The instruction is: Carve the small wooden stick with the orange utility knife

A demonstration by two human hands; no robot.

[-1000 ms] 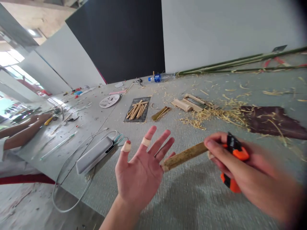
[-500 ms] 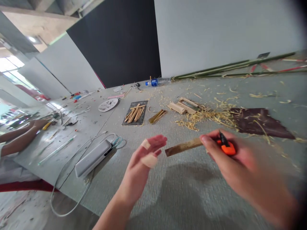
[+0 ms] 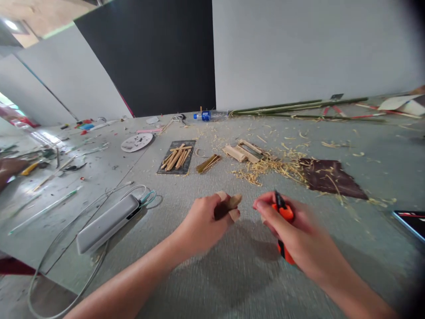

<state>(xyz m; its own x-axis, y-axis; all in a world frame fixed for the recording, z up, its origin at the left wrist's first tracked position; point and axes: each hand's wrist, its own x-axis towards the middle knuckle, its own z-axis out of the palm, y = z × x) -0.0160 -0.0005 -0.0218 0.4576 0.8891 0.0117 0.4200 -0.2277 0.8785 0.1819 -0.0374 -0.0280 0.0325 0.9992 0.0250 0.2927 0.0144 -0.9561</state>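
Observation:
Closed round a short bamboo strip [image 3: 235, 202], my left hand [image 3: 203, 220] is a little above the grey table; the strip's pale end sticks out past the fingers and the rest is mostly hidden. Tape is wrapped on two of its fingers. My right hand [image 3: 300, 227] grips an orange and black utility knife [image 3: 284, 214], dark tip upward, handle showing below the palm. A gap separates the two hands. Beyond them lie a small bundle of bamboo strips [image 3: 208, 163], some pale split bamboo pieces [image 3: 235, 153] and a heap of shavings [image 3: 277, 167].
Several wooden sticks lie on a dark mat [image 3: 162, 169]. A grey power bank [image 3: 108, 223] with cables sits left, a brown cloth [image 3: 335, 181] and a phone [image 3: 411, 223] right. Behind are a water bottle [image 3: 206, 116] and green bamboo poles [image 3: 282, 107]. Another person's hand [image 3: 9, 170] shows far left.
The bamboo strip has passed from my right hand to my left, which has closed on it. My right hand keeps the knife. The view has turned right, bringing the phone into sight.

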